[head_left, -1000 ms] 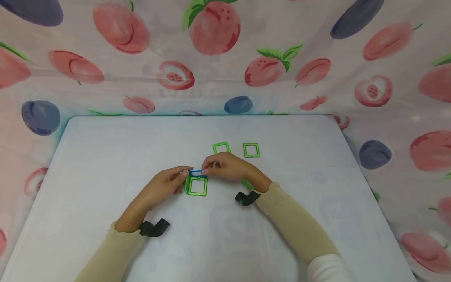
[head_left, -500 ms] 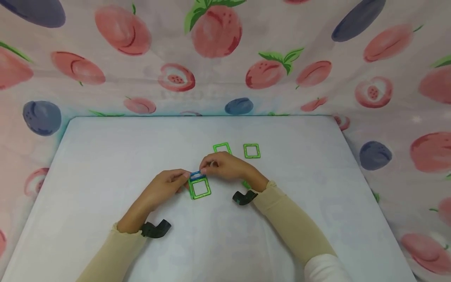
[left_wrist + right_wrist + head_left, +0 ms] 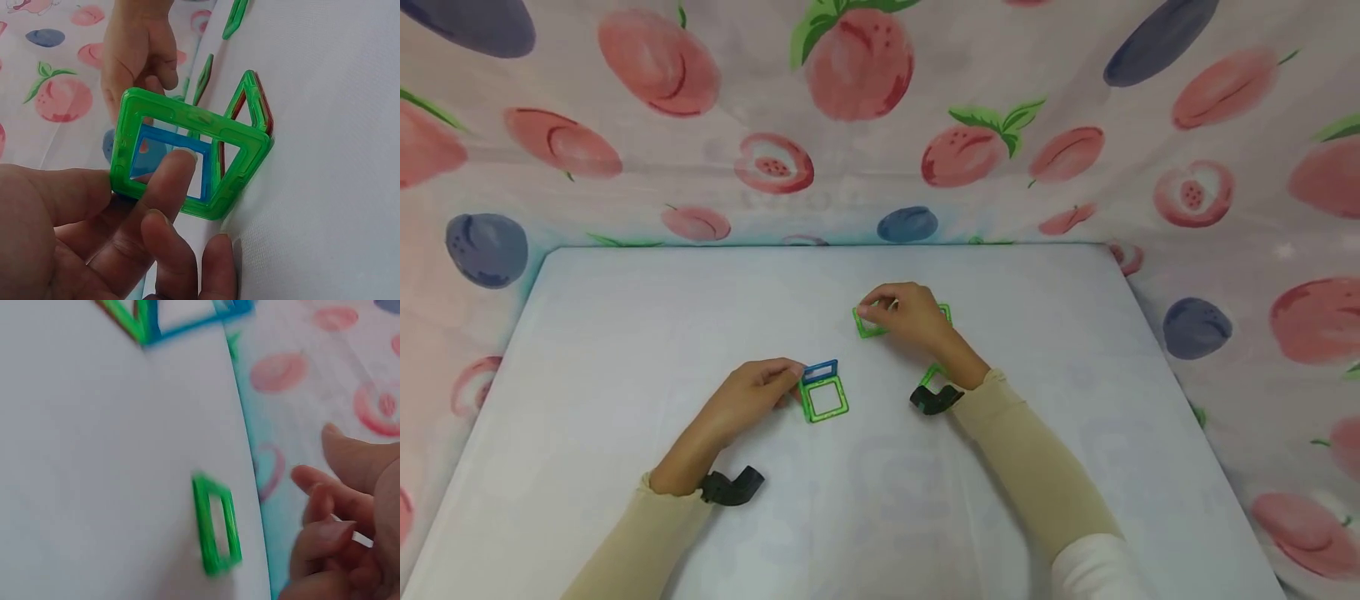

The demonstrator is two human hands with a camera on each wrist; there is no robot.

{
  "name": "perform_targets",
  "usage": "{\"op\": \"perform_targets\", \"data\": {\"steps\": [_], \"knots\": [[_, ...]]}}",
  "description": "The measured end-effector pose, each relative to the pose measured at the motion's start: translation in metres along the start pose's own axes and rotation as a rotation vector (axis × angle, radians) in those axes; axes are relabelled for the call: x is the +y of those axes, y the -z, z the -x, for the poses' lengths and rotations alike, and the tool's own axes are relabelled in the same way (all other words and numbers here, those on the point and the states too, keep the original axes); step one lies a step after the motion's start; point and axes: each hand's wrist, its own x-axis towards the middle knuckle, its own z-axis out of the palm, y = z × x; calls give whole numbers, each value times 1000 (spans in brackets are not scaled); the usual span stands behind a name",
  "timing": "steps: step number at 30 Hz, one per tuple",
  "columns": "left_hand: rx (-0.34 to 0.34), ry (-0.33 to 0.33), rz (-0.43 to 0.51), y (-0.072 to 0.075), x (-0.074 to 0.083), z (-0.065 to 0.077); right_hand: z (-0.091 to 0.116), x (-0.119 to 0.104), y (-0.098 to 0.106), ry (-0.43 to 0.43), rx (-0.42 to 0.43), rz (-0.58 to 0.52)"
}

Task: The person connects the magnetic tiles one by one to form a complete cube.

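Observation:
My left hand (image 3: 748,393) pinches the near-side corner of a small structure of magnetic tiles. Its upright green square tile (image 3: 194,117) faces the left wrist camera, with a finger showing across its window. A blue tile (image 3: 822,364) stands along the back, and another green square (image 3: 830,418) forms the part nearer the front. My right hand (image 3: 910,315) is over the far tiles, fingers loosely bent and nothing between them. A loose green square (image 3: 872,333) lies beneath its fingertips in the head view, partly covered by the hand.
One more green tile (image 3: 947,312) is mostly hidden behind the right hand. Another green tile (image 3: 933,370) lies by the right wrist, partly under the black wrist camera (image 3: 936,400). The white table (image 3: 700,292) ends at a fruit-print cloth (image 3: 850,183).
My right hand has let go of the blue tile and moved away and to the right, over the loose green squares. The left hand keeps its hold; the structure has turned slightly.

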Motion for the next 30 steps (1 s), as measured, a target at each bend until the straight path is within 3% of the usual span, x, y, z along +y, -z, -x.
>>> {"op": "perform_targets", "data": {"steps": [6,14,23,30], "knots": [[-5,-22,13,1,-3,0,-24,18,13,-64,-83,153],[27,-9,42,0,-8,-2,-42,29,4,-53,-107,212],[36,-15,58,-3,-8,1,-38,23,0,-66,-187,299],[42,-21,55,-3,-8,0,-20,11,5,-2,-205,233]]}}
